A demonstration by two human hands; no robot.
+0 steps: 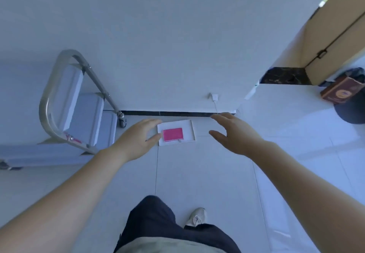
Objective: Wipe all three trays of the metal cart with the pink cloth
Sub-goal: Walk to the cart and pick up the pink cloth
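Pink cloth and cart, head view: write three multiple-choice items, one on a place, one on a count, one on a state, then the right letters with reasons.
1. Where does the pink cloth lie?
A. On the white tray on the floor
B. On the cart's top tray
C. In the right hand

2. How many shelf trays does the metal cart show?
A. One
B. Three
C. Five

3. What state is the left hand in?
A. Closed round the cart handle
B. Gripping the cloth
C. Open, holding nothing

Answers:
1. A, the folded cloth sits inside the shallow white tray on the tiled floor near the wall.
2. B, three stepped grey tray surfaces show inside the cart's tubular frame.
3. C, its fingers are spread beside the tray's left edge with nothing in them; the right hand is likewise open and empty.
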